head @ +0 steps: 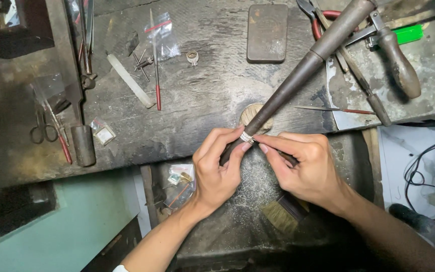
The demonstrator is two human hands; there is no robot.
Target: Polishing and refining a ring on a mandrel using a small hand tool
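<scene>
At the bench's [202, 100] front edge, the left hand [217, 171] and right hand [308, 168] are both pinching a small ring [247, 137] with closed fingers. The ring is sitting on a long tapered rod [298, 75] that is slanting toward the far right corner. A brush [284, 211] is lying below the hands.

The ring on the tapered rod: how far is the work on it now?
Done: the ring already sits on the tapered rod, near its thin end. In hand: the left hand and the right hand pinch the ring from both sides. Left: it is still on the rod; a second ring lies untouched on the bench.
</scene>
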